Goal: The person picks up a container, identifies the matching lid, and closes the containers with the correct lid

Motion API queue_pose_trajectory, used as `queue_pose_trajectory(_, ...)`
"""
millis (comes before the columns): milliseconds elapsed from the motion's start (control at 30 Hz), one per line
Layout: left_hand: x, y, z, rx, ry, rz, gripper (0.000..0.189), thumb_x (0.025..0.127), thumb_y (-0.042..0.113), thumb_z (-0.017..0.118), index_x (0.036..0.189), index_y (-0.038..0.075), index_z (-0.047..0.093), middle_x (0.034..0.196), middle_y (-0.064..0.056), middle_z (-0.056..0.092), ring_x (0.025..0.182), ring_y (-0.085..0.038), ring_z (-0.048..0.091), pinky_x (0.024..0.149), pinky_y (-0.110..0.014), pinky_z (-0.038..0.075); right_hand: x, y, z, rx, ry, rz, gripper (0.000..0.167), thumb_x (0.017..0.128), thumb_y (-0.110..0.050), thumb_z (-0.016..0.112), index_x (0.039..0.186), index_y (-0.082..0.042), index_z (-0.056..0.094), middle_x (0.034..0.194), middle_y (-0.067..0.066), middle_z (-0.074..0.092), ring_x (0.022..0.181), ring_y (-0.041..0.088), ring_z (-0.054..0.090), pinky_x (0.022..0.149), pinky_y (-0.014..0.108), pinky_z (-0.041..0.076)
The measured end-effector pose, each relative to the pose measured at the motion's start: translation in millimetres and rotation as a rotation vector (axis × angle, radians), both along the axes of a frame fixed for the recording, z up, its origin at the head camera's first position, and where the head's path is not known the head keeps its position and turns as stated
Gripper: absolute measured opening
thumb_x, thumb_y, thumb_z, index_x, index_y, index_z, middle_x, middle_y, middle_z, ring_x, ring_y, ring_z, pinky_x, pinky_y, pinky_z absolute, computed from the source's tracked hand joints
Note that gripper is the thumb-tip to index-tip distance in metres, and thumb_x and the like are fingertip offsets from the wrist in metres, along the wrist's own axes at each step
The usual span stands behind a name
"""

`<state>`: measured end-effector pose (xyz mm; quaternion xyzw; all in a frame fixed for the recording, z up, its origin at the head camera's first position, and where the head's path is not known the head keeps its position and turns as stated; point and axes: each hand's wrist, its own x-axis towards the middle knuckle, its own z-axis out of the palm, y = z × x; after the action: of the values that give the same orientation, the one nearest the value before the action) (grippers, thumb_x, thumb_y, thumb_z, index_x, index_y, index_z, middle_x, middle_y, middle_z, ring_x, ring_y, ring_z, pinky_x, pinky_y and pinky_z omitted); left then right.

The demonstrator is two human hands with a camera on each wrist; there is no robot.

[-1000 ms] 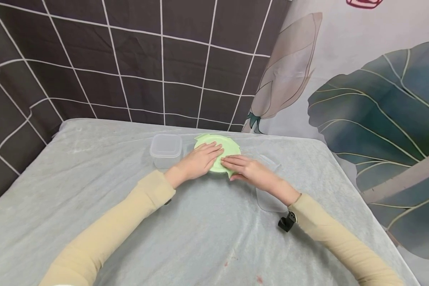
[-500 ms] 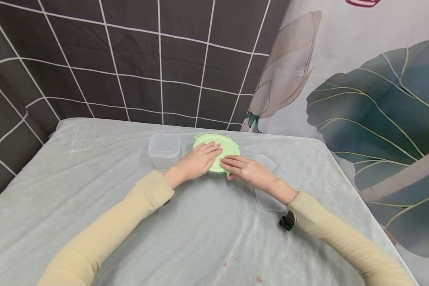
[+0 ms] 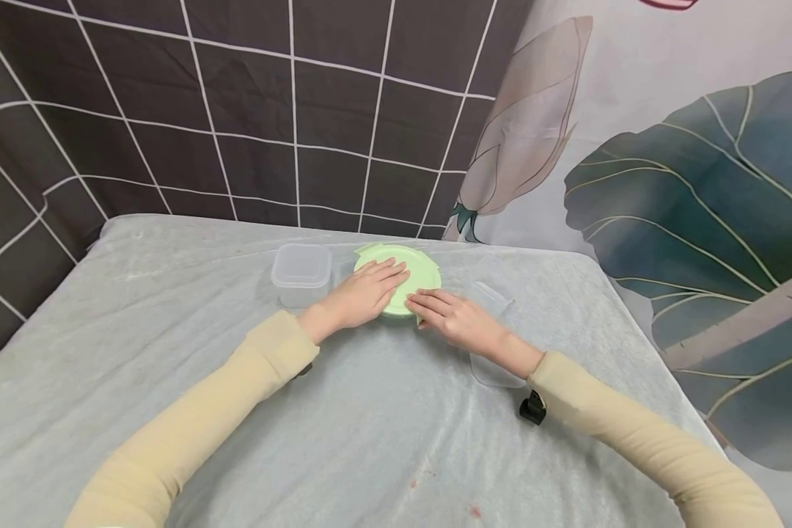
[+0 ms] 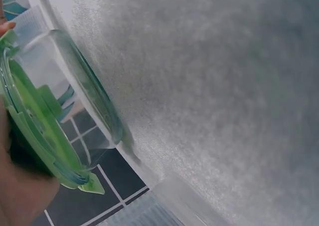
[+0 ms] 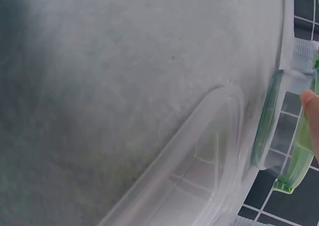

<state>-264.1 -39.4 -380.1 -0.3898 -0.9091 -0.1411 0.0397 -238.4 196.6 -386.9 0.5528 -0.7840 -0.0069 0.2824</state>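
Note:
A round glass food container (image 4: 87, 94) with a light green lid (image 3: 425, 277) stands near the far edge of the table. Fingers extended, my left hand (image 3: 364, 295) lies flat across the left part of the lid. My right hand (image 3: 460, 320) rests its fairly straight fingertips on the lid's front right edge, its thumb low by a small green locking tab (image 3: 419, 321) there. From the left wrist view, another tab (image 4: 93, 185) sticks out from the lid's rim. The container's glass wall shows below the lid in the right wrist view, with a fingertip (image 5: 308, 97) at the lid's edge.
Left of the round container stands a squarish translucent plastic box (image 3: 301, 271) with a lid. Clear plastic pieces (image 3: 496, 371) lie on the right, partly under my right forearm. A grey cloth covers the table (image 3: 343, 440); a dark gridded curtain (image 3: 251, 95) hangs behind.
The head view has shifted slightly. Less of the front right tab shows beside my right fingers than a second ago. My left hand stays flat on the lid.

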Motion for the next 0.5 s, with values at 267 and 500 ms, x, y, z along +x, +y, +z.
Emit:
queue_pose_trajectory(267,0.8,-0.6,-0.3,0.013,0.008,-0.006,0.044,0.102,0.020,0.035,0.144,0.008,0.043,0.153,-0.009,0.039,0.145,-0.030,0.029,0.121,-0.046,0.020,-3.8,-0.1,0.2,-0.005,0.002,0.025,0.044,0.082,-0.020,0.071,0.121,0.000,0.064,0.117,0.011,0.068,0.105,0.026,0.064,0.091,0.035,0.055)
queue_pose_trajectory(500,1.1,0.1,1.0,0.013,-0.007,-0.003,0.045,0.102,0.020,0.035,0.145,0.008,0.042,0.153,-0.009,0.038,0.145,-0.029,0.028,0.121,-0.047,0.019,-5.6,0.8,1.6,-0.010,0.011,0.048,0.041,0.084,-0.021,0.069,0.120,0.000,0.064,0.115,0.011,0.069,0.104,0.025,0.064,0.091,0.035,0.055)
